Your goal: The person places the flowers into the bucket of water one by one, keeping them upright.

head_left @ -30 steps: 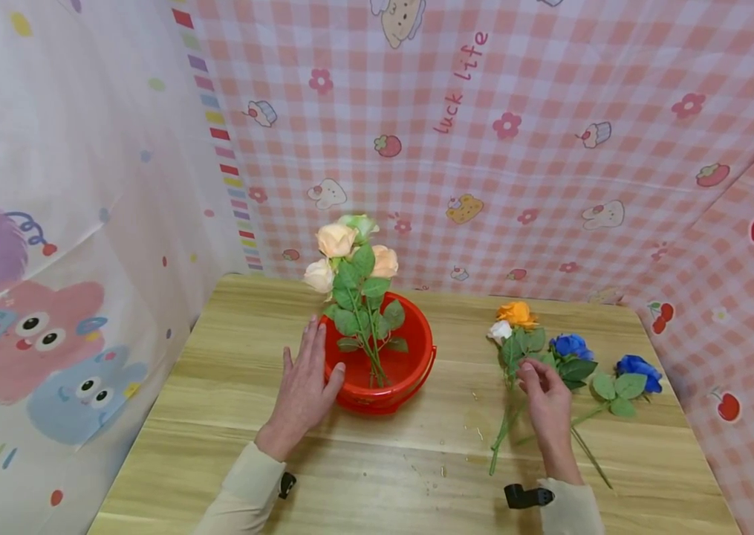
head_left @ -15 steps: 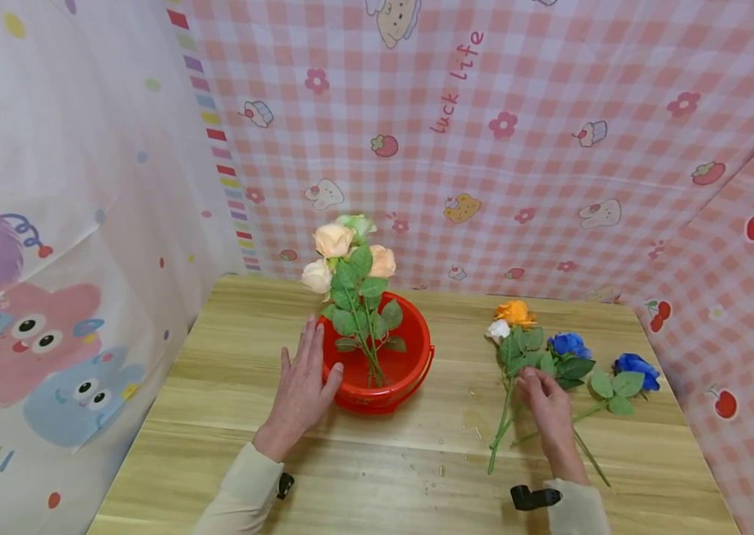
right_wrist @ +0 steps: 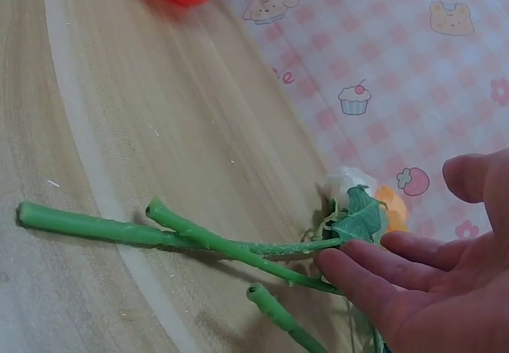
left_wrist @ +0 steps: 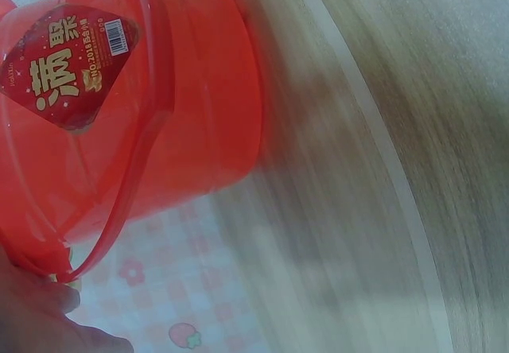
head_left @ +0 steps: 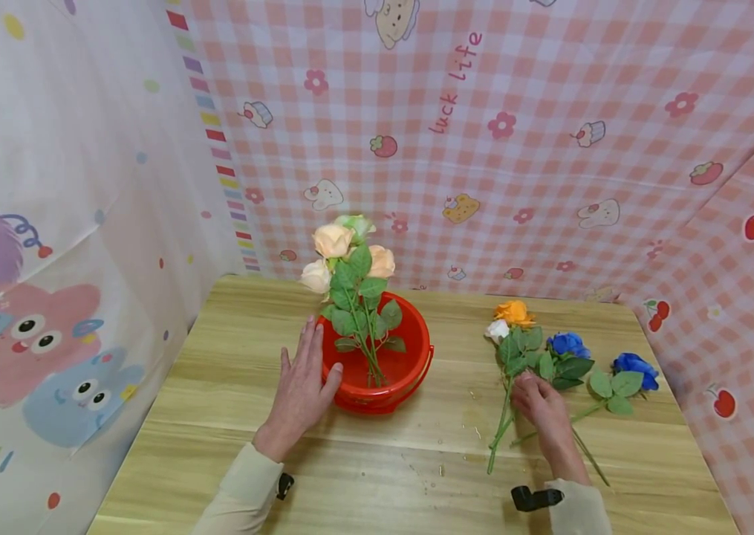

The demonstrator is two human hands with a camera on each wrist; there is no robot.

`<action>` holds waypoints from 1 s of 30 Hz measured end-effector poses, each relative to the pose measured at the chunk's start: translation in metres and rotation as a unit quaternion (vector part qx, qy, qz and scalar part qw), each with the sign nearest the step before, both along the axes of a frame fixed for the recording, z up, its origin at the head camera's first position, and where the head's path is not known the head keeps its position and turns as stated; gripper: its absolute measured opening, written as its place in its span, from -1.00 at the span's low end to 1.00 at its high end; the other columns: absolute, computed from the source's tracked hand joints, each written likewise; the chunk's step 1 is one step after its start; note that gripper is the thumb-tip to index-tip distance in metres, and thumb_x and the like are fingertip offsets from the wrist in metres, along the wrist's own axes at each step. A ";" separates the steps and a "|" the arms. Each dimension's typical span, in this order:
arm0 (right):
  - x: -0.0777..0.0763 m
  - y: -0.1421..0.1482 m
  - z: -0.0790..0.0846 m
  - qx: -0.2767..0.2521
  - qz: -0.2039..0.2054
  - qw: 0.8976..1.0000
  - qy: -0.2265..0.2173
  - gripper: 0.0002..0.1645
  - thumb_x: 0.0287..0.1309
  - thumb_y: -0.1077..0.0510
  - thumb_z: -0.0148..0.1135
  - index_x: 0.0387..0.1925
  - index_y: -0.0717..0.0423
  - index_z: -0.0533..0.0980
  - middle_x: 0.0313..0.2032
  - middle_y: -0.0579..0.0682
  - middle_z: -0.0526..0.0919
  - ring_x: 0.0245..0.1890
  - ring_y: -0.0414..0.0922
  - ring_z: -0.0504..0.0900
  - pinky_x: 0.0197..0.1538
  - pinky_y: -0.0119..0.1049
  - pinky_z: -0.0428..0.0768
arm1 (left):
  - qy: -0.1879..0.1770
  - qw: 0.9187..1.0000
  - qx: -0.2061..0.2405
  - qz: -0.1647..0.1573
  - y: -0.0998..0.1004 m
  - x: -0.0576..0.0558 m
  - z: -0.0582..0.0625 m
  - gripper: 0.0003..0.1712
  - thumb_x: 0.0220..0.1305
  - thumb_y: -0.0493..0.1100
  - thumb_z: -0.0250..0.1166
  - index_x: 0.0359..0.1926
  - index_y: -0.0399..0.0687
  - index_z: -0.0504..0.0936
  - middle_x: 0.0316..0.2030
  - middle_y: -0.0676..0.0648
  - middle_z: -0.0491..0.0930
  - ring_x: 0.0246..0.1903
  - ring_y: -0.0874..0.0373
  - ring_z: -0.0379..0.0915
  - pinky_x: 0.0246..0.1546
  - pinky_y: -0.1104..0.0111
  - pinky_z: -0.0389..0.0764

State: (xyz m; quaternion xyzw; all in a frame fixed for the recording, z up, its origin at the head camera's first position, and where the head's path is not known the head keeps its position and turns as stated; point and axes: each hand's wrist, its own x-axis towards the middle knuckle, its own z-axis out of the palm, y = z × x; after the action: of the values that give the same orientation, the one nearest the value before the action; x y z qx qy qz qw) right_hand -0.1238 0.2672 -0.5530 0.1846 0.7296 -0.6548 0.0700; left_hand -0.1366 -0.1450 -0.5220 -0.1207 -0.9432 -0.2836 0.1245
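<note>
My left hand (head_left: 303,390) rests against the left rim of a red bucket (head_left: 420,327), fingers extended and thumb over the edge. In the bucket lean several pale roses (head_left: 333,241), peach, cream and greenish, with leafy stems. My right hand (head_left: 547,416) is at the stems of an orange rose (head_left: 514,313) and a white rose (head_left: 498,331) lying on the table. In the right wrist view its fingers (right_wrist: 382,285) are nearly straight right at the green stems (right_wrist: 87,224), with the thumb held apart. The bucket handle (left_wrist: 147,142) shows in the left wrist view.
Two blue roses, one nearer (head_left: 568,344) and one farther right (head_left: 636,370), lie beside the right hand. Water drops (head_left: 441,470) dot the wooden table (head_left: 236,416). A pink checked cloth (head_left: 517,82) hangs behind it, and a white printed cloth (head_left: 116,126) hangs at the left.
My right hand has slid slightly down along the stems, away from the leaves. The left hand and bucket stay put; the head view has shifted a little.
</note>
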 end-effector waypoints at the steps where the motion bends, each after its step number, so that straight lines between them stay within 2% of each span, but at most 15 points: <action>1: 0.000 0.000 -0.001 -0.001 -0.001 1.000 -0.001 -0.18 0.63 -0.13 -0.14 0.52 0.46 0.12 0.45 0.45 0.27 0.24 -0.10 0.56 0.18 -0.44 0.57 | 0.000 1.000 0.000 0.000 0.000 0.000 0.000 -0.15 0.51 0.03 0.03 0.60 -0.38 0.03 0.64 -0.24 -0.12 0.61 -0.15 -0.17 0.38 -0.46 -0.04; 10: -0.005 0.000 0.000 0.012 0.025 0.999 -0.019 -0.23 0.63 -0.04 -0.12 0.54 0.45 0.10 0.47 0.43 0.24 0.41 0.18 0.38 0.21 -0.42 0.55 | -0.002 1.000 0.004 -0.001 0.000 -0.001 0.001 -0.15 0.51 0.04 0.02 0.60 -0.38 0.03 0.64 -0.23 -0.13 0.61 -0.14 -0.19 0.38 -0.46 -0.06; 16: -0.013 0.004 -0.001 0.052 0.054 0.996 -0.041 -0.23 0.60 0.04 -0.03 0.53 0.49 0.06 0.43 0.48 0.28 0.39 0.24 0.41 0.14 -0.40 0.61 | -0.002 1.000 0.001 -0.001 0.000 -0.001 0.001 -0.14 0.51 0.04 0.03 0.60 -0.38 0.03 0.64 -0.23 -0.14 0.60 -0.16 -0.17 0.37 -0.47 -0.04; 20: -0.017 0.006 -0.001 0.088 0.069 0.993 -0.039 -0.24 0.54 0.11 0.05 0.49 0.56 0.12 0.37 0.52 0.35 0.27 0.19 0.55 0.06 -0.39 0.64 | -0.003 1.000 0.001 0.000 0.000 -0.001 0.001 -0.15 0.51 0.04 0.02 0.59 -0.39 0.04 0.64 -0.24 -0.12 0.60 -0.17 -0.16 0.38 -0.46 -0.05; 26: -0.024 0.010 0.000 0.174 0.080 0.981 -0.037 -0.33 0.42 0.11 0.18 0.33 0.56 0.37 0.14 0.45 0.60 -0.05 -0.01 0.71 -0.07 -0.31 0.66 | -0.002 1.000 0.001 0.000 0.001 -0.001 0.001 -0.15 0.51 0.04 0.02 0.59 -0.39 0.04 0.64 -0.24 -0.12 0.60 -0.18 -0.15 0.37 -0.47 -0.04; 30: -0.027 0.012 -0.002 0.182 0.081 0.979 -0.041 -0.38 0.37 0.15 0.23 0.27 0.55 0.44 0.03 0.39 0.67 -0.16 -0.05 0.74 -0.12 -0.27 0.68 | -0.001 1.000 0.000 -0.001 0.001 -0.001 0.001 -0.15 0.52 0.04 0.02 0.59 -0.39 0.04 0.65 -0.22 -0.14 0.60 -0.19 -0.13 0.37 -0.47 -0.04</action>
State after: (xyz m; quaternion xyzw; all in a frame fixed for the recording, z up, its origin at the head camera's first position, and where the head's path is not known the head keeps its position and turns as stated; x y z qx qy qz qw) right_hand -0.1512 0.2790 -0.5546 0.1614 0.8454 -0.4954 0.1175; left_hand -0.1374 -0.1443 -0.5211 -0.1217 -0.9430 -0.2842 0.1232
